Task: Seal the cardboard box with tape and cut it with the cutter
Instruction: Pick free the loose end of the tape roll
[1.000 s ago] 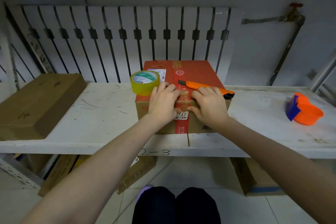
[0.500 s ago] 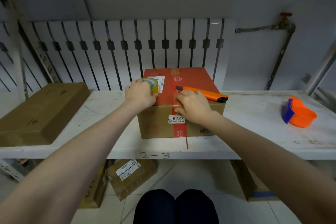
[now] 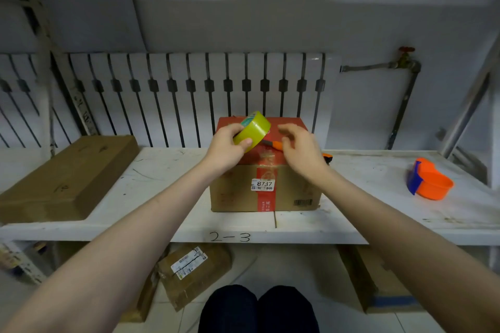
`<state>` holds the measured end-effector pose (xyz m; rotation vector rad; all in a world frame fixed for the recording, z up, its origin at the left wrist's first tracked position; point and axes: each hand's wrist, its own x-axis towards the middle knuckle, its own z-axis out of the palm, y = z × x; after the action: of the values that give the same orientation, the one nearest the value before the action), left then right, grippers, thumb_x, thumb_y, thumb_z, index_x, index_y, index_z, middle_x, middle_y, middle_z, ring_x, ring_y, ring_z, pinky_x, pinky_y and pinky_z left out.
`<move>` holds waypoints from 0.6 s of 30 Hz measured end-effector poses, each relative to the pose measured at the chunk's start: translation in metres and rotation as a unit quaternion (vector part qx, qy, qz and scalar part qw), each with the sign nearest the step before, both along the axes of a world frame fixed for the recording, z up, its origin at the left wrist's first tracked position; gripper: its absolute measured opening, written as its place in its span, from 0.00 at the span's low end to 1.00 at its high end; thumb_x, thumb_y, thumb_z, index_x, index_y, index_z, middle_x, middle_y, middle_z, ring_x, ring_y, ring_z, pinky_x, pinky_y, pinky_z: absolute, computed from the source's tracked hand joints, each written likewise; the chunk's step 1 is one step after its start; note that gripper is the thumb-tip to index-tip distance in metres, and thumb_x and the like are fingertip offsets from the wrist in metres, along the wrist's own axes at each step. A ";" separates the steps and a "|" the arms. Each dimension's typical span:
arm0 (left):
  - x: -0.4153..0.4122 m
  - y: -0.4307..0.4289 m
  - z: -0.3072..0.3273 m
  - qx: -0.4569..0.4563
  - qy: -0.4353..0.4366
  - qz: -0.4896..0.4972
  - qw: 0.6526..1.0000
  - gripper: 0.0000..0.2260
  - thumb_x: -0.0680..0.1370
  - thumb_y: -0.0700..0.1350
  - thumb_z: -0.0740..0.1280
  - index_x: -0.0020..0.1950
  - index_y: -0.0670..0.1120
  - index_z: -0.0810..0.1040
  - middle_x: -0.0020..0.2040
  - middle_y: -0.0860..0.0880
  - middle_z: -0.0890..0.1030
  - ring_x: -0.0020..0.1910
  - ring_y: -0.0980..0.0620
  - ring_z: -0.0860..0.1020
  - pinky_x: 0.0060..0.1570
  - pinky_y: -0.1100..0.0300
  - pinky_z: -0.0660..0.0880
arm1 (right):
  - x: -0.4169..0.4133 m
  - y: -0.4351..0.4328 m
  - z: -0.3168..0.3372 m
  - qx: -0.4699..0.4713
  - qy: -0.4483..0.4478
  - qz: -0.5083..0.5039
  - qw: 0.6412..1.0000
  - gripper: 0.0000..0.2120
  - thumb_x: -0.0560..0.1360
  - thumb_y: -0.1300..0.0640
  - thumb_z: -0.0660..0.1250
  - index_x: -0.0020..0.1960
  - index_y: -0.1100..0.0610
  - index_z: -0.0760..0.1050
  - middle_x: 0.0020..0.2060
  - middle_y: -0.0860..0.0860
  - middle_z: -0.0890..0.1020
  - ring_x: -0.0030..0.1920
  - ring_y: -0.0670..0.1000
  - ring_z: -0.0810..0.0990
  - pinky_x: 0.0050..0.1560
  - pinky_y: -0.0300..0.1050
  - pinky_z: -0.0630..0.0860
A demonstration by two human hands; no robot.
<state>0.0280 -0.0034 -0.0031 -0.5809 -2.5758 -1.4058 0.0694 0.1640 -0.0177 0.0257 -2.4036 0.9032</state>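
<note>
A cardboard box (image 3: 238, 192) with a red top and a red strip down its front stands in the middle of the white shelf (image 3: 167, 170). My left hand (image 3: 226, 147) holds a yellow-green tape roll (image 3: 253, 128) tilted above the box's top left. My right hand (image 3: 301, 150) hovers over the box top with its fingers spread, holding nothing. The orange cutter (image 3: 276, 144) lies on the box top, mostly hidden under my right hand.
A flat brown box (image 3: 67, 178) lies at the shelf's left. An orange and blue tape dispenser (image 3: 430, 180) sits at the right. A white radiator (image 3: 176, 97) stands behind. More cardboard boxes (image 3: 192, 273) lie on the floor below the shelf.
My left hand has picked the tape roll up off the box and tilted it. My right hand has lifted off the box's front edge and spread its fingers.
</note>
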 end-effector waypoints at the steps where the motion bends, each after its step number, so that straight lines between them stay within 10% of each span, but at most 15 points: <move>1: 0.004 0.000 0.002 0.016 0.000 -0.014 1.000 0.14 0.78 0.43 0.66 0.62 0.42 0.75 0.58 0.45 0.79 0.58 0.46 0.76 0.60 0.50 0.74 | 0.005 -0.001 0.008 -0.027 0.022 -0.003 0.999 0.15 0.79 0.60 0.58 0.65 0.56 0.72 0.61 0.53 0.78 0.61 0.52 0.75 0.57 0.44 0.74; 18: 0.042 0.016 0.010 0.038 0.080 -0.058 0.994 0.10 0.77 0.42 0.67 0.58 0.43 0.76 0.51 0.50 0.76 0.50 0.54 0.74 0.44 0.70 0.72 | 0.037 -0.007 0.042 0.093 0.116 -0.006 0.989 0.14 0.75 0.54 0.66 0.59 0.56 0.77 0.52 0.52 0.79 0.54 0.50 0.76 0.50 0.40 0.70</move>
<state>0.0705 0.0123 0.0072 -0.8084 -2.3878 -1.4209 0.1059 0.1574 0.0243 0.1779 -2.2577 0.6298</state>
